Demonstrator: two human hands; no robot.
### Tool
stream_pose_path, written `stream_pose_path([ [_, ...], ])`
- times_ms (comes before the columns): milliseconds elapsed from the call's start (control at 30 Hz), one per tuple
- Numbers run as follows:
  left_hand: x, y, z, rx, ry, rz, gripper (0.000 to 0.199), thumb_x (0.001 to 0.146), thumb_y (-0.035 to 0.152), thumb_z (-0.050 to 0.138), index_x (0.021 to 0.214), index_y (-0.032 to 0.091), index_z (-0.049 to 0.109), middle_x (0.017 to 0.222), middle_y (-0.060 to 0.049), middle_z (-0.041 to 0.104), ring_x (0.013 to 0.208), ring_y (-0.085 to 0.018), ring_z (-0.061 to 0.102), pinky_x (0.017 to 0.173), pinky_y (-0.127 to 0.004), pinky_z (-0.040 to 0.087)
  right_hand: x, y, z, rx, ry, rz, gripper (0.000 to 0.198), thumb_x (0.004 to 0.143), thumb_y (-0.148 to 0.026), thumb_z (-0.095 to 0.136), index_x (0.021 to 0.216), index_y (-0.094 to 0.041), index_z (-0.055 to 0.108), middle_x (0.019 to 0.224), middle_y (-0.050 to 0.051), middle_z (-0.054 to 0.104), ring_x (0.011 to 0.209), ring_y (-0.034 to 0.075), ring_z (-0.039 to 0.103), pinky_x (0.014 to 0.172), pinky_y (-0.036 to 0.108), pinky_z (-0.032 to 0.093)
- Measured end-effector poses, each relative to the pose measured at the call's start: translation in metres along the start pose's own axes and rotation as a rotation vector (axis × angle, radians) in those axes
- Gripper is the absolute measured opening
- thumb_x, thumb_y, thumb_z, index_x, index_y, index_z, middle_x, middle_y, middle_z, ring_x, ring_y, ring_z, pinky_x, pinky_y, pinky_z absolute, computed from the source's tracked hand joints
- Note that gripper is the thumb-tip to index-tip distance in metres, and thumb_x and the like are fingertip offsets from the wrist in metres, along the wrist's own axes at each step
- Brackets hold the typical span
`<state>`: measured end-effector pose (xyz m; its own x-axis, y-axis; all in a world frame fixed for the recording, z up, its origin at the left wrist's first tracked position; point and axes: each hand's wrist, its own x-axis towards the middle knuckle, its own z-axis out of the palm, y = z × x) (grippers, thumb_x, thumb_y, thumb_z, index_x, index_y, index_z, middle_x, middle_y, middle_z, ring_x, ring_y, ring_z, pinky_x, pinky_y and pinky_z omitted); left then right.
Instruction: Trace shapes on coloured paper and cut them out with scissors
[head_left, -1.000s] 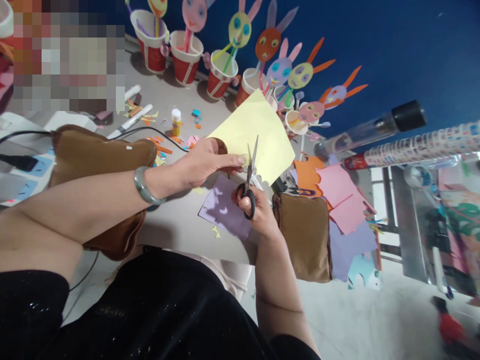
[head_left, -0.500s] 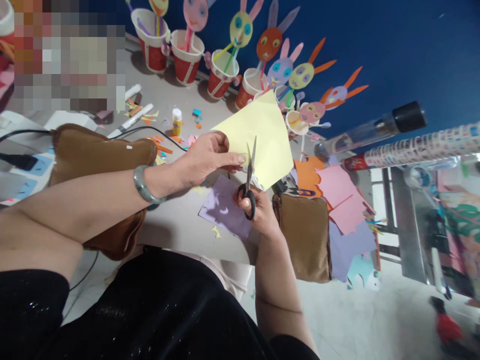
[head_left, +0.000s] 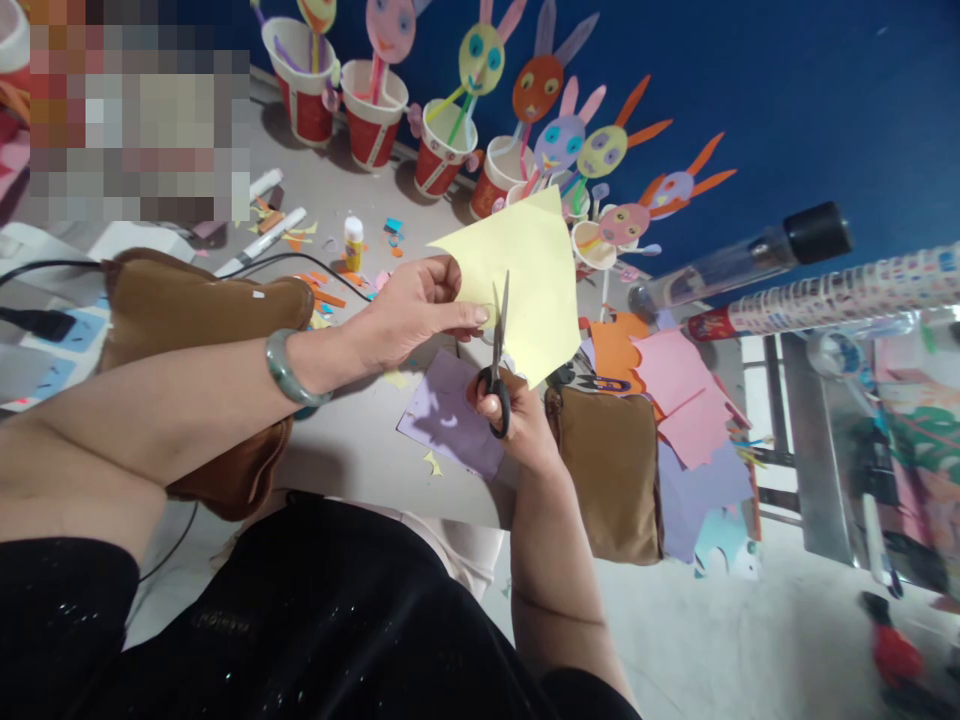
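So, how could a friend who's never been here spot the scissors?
Start at the grey table by the blue wall, then find the pale yellow sheet in the left hand. Seen against it, in the right hand, are the scissors. Their two silver blades, slightly parted, and black handle loops set them apart from the lilac sheet nearby.

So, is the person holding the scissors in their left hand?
No, the right hand holds the scissors, while the left hand holds the yellow paper.

Yellow paper (head_left: 536, 275) now further clockwise.
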<state>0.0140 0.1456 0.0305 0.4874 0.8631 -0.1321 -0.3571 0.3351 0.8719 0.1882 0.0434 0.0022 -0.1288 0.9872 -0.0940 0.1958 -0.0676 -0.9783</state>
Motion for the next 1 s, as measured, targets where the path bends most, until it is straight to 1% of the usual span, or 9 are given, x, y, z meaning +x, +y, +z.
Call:
stream_pose_path([
  [133,0.0012,-0.0009,-0.0014,0.017,0.023,0.006,0.036,0.067,0.015,0.085,0.083,0.019,0.054,0.073,0.004,0.065,0.069,-0.012,0.068,0.068,-0.027,0.054,0.0002,-0.0005,-0.0002,-0.006,0.005,0.010,0.064,0.073,-0.082,0.071,0.065,-0.022,0.051,0.062,-0.002,0.052,0.060,0.013,0.045,0.053,0.028,0.038],
  [333,0.0010,-0.0012,-0.0037,0.009,0.024,0.016,0.037,0.066,0.014,0.086,0.084,0.020,0.054,0.074,0.003,0.063,0.072,-0.014,0.068,0.071,-0.030,0.055,0.0012,-0.0026,0.0012,-0.009,0.001,-0.010,0.064,0.074,-0.081,0.071,0.064,-0.021,0.052,0.061,-0.002,0.050,0.057,0.011,0.042,0.051,0.027,0.037],
  [533,-0.0003,0.0040,-0.0008,0.017,0.049,0.005,0.039,0.064,0.011,0.087,0.090,0.018,0.058,0.077,0.001,0.065,0.080,-0.017,0.070,0.074,-0.029,0.056,0.0017,-0.0050,0.0018,0.006,0.015,0.012,0.066,0.071,-0.082,0.073,0.061,-0.021,0.051,0.059,-0.002,0.049,0.055,0.011,0.041,0.049,0.026,0.034],
  [700,-0.0008,0.0065,0.0001,0.043,0.052,-0.001,0.041,0.063,0.009,0.086,0.095,0.018,0.062,0.082,-0.001,0.068,0.088,-0.018,0.070,0.078,-0.030,0.056,0.0016,-0.0059,0.0005,0.003,0.007,0.027,0.063,0.072,-0.078,0.074,0.060,-0.020,0.052,0.058,-0.002,0.049,0.055,0.011,0.042,0.049,0.026,0.034],
  [833,-0.0015,0.0055,-0.0001,0.040,0.062,0.041,0.042,0.064,0.008,0.083,0.100,0.018,0.064,0.085,-0.002,0.067,0.094,-0.021,0.071,0.079,-0.030,0.056,0.0013,-0.0064,0.0007,-0.016,0.019,0.048,0.064,0.069,-0.079,0.076,0.060,-0.020,0.051,0.058,-0.002,0.049,0.055,0.010,0.041,0.049,0.026,0.034],
  [900,-0.0001,0.0031,-0.0011,0.058,0.036,0.084,0.038,0.067,0.011,0.082,0.100,0.017,0.064,0.084,-0.002,0.068,0.091,-0.020,0.071,0.078,-0.030,0.056,0.0009,-0.0063,0.0008,-0.021,0.017,0.060,0.064,0.069,-0.078,0.076,0.060,-0.020,0.051,0.059,-0.002,0.050,0.055,0.010,0.041,0.049,0.026,0.034],
  [1000,0.0043,-0.0012,-0.0043,0.108,-0.007,0.157,0.029,0.072,0.018,0.082,0.093,0.017,0.063,0.081,-0.001,0.069,0.076,-0.016,0.069,0.070,-0.028,0.057,0.0003,-0.0054,0.0000,-0.030,0.018,0.052,0.063,0.072,-0.077,0.075,0.061,-0.020,0.051,0.060,-0.002,0.049,0.056,0.010,0.040,0.051,0.026,0.034],
])
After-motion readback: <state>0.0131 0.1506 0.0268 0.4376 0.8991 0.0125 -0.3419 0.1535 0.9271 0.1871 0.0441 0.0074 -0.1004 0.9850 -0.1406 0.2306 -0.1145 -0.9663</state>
